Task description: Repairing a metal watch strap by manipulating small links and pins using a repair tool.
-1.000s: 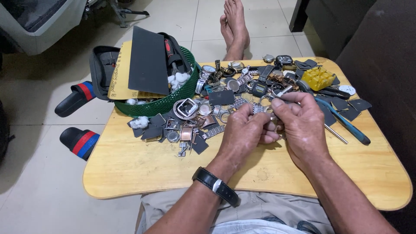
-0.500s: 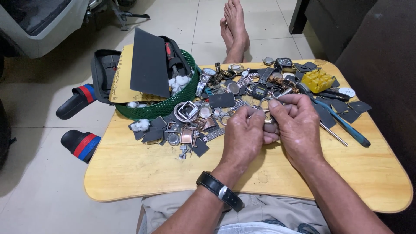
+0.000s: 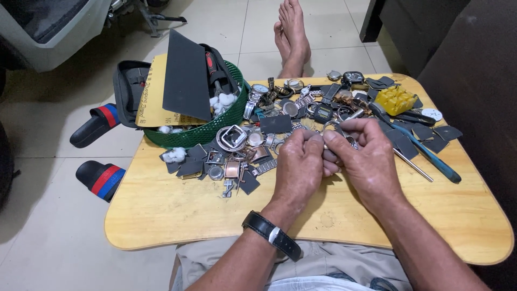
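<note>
My left hand (image 3: 299,164) and my right hand (image 3: 363,156) meet over the middle of a small wooden table (image 3: 161,210). Their fingers close together on a small metal watch part (image 3: 328,141), mostly hidden between the fingertips. A black watch sits on my left wrist (image 3: 271,234). Just beyond my hands lies a heap of watch cases, straps and metal pieces (image 3: 253,143).
A green basket (image 3: 202,134) at the table's back left holds dark sheets, a yellow sheet and cotton. A blue-handled tool (image 3: 431,156) and a yellow block (image 3: 396,99) lie at the right. Bare feet (image 3: 293,35) rest beyond the table. Sandals (image 3: 99,178) lie on the floor, left.
My hands have stayed together at the same spot, with the fingers shifting slightly on the small part. Nothing else on the table has moved.
</note>
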